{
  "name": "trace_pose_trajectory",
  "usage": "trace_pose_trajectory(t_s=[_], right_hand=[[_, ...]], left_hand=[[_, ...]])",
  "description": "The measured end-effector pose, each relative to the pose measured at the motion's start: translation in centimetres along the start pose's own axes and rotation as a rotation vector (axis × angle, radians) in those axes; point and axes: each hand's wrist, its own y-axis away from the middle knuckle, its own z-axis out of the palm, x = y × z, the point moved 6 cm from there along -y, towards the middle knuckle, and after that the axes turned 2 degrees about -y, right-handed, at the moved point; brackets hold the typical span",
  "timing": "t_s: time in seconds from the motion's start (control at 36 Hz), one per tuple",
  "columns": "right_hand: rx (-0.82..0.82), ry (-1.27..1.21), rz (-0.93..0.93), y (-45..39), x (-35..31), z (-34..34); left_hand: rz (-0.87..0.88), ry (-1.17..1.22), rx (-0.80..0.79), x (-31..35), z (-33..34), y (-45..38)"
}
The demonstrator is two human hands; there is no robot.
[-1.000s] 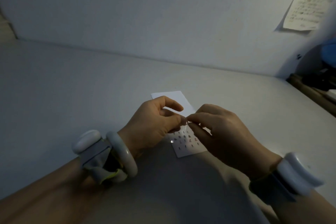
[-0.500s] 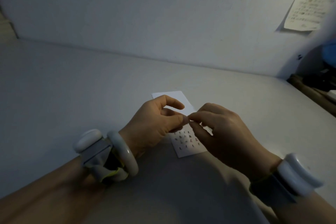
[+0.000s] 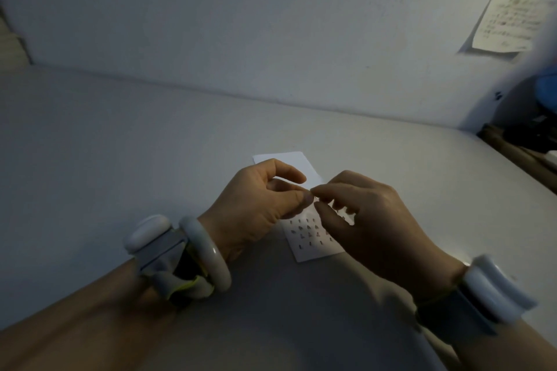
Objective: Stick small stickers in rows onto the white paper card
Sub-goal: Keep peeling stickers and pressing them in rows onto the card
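- White paper card: lies flat on the pale surface, long axis running away from the viewer; its middle is hidden by the two hands, with the far end and the near end showing.
- Small stickers: dark marks set in rows on the near half of the card; their shapes are too small to read.
- Left hand: held above the card, fingers curled, thumb and forefinger pressed together at the tips in a narrow pinch; what lies between them is too small to tell.
- Right hand: held above the card's right side, fingers curled, thumb and forefinger tip meeting the left hand's fingertips at the same spot; whether it grips anything cannot be told.
- Wrists: the left bears a pale bangle and a strapped white device; the right bears a white device on a dark band.
- Background: a white wall with a handwritten note taped at upper right.
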Motion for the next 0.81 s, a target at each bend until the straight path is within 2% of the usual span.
trace_pose_trajectory(t_s=[0.22, 0.64, 0.81], right_hand=[[0.028, -0.057, 0.023, -0.1, 0.2, -0.1], [0.113, -0.490, 0.379, 0.0, 2.8, -0.3], [0.123, -0.463, 0.455, 0.2, 4.9, -0.8]], left_hand=[[0.002, -0.010, -0.007, 0.0, 0.1, 0.0], [0.006, -0.019, 0.031, -0.1, -0.2, 0.1], [-0.003, -0.017, 0.052, -0.5, -0.4, 0.1]])
